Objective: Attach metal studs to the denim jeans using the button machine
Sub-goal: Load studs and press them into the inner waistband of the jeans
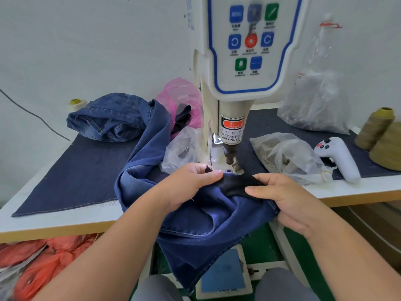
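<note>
The dark blue denim jeans (pixel 208 222) drape from the table over its front edge toward my lap. My left hand (pixel 191 183) pinches the jeans' edge with a black fabric patch (pixel 236 185) just in front of the button machine's punch head (pixel 230 153). My right hand (pixel 288 200) grips the same folded edge from the right, thumb on top of the black patch. The white button machine (pixel 243 61) with its blue control panel stands right behind my hands. A clear bag holding small metal pieces (pixel 284 157) lies to the right of the machine.
Another bundle of jeans (pixel 108 120) sits at the back left on a dark denim mat (pixel 82 170). A pink bag (pixel 180 94), clear bags (pixel 316 103), olive thread cones (pixel 377 129) and a white handheld controller (pixel 338 157) crowd the table. A foot pedal (pixel 223 272) lies below, orange bags (pixel 41 263) lower left.
</note>
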Demonstrator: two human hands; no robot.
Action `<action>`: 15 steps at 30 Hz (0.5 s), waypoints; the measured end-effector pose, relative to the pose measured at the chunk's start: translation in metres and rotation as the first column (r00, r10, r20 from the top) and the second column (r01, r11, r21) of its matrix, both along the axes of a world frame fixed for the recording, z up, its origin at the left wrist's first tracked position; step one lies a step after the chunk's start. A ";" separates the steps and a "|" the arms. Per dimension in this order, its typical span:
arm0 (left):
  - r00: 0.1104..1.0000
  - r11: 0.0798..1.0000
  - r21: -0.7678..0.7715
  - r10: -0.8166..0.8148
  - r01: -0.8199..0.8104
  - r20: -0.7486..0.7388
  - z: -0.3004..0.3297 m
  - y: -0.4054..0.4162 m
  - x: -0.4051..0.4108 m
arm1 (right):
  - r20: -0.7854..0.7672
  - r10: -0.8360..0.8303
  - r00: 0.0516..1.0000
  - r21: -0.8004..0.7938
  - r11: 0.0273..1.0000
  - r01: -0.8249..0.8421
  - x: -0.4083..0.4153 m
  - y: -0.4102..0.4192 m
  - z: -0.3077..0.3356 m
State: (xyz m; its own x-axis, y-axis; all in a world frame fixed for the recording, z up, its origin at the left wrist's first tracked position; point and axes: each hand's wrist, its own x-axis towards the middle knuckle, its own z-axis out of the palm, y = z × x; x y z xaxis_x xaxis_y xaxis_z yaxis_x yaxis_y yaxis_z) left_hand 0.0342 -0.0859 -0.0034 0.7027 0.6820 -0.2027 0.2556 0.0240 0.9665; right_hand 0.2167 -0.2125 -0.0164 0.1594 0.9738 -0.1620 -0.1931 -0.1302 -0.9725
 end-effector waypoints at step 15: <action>0.997 0.999 -0.018 -0.042 0.043 0.068 -0.002 0.004 0.013 | -0.129 0.039 0.991 -0.045 0.998 -0.045 0.020 0.000 0.000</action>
